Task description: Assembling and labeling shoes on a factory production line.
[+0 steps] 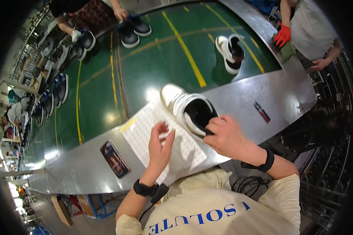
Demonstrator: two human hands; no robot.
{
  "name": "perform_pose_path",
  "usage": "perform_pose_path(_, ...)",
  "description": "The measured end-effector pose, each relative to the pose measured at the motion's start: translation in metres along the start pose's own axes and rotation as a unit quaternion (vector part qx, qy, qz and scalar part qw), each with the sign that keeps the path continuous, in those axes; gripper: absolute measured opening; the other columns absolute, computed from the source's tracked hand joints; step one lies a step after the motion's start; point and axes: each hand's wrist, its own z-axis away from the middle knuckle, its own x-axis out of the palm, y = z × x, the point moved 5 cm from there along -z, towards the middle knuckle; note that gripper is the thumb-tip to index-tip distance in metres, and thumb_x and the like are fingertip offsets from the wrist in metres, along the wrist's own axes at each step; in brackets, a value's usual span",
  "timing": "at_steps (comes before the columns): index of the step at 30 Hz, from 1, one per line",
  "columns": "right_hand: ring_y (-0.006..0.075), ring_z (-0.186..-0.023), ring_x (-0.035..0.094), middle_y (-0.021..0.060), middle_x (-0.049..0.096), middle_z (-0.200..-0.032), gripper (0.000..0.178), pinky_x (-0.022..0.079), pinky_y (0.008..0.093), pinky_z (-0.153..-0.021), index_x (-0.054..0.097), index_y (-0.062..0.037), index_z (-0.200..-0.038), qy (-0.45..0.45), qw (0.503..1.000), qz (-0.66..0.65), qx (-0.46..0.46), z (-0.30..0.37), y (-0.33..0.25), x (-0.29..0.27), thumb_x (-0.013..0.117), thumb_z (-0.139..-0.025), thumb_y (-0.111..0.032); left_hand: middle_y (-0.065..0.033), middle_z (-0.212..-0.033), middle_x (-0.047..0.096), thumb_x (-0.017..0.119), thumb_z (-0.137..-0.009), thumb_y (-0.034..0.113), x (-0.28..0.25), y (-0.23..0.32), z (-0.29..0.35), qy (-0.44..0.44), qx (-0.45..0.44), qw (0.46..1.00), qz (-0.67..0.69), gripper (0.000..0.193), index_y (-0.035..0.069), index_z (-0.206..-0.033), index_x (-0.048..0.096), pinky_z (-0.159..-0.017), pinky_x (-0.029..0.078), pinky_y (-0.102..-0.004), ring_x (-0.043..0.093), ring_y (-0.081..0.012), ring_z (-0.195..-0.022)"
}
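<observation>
Pinched at the heel end of the collar, the fingers of the right hand [225,135] are closed on the white shoe [175,98]; whether they also hold something small there, I cannot tell from where I stand. The shoe lies toe away from the wearer of the cameras, near the front of the bench, so its dark opening faces the hand and the heel is probably the easiest part to steady.

Across from it, the left hand [161,147] is open, thumb and fingers apart and gripping nothing that I can see. It hovers over a white sheet [145,135] patterned with small marks, which sits right beside the shoe and partly under its side, likely so that hand need not reach far.

Beyond these, a phone [115,158] lies left of the sheet on the metal ledge [239,98], and a red-and-black tool [262,112] rests off to the right, both seemingly set aside to leave working room. Farther out, on the green surface [145,74], a second white shoe [226,56] sits well apart. At the far edge, a co-worker's hand [121,14] touches a pair of dark shoes [128,36]; across to the right hangs someone's red glove [282,36].
</observation>
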Motion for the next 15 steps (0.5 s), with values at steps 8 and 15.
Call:
perform_pose_path(8,0.0286,-0.098,0.055,0.0097,0.061,-0.100,0.011,0.044,0.0388,-0.081,0.064,-0.0079,-0.077,-0.040,0.953,-0.297,0.047,0.017,-0.021,0.004,0.067,-0.074,-0.018,-0.0095,-0.100,0.051,0.076,-0.073,0.029,0.014,0.043,0.010,-0.048,0.072,0.980,-0.181,0.060,0.003,-0.119,0.048,-0.064,0.045,-0.0267,0.054,-0.0172,-0.083)
perform_pose_path(15,0.0136,-0.068,0.057,0.0058,0.063,-0.080,0.018,0.043,0.0266,-0.060,0.063,-0.0031,-0.091,-0.057,0.824,-0.477,0.302,0.017,0.000,0.003,0.062,-0.086,-0.020,-0.0070,-0.093,0.056,0.075,-0.072,0.013,0.003,0.079,0.025,0.039,0.276,0.937,-0.209,0.034,0.007,-0.103,0.061,-0.061,0.045,-0.0262,0.055,-0.0190,-0.080)
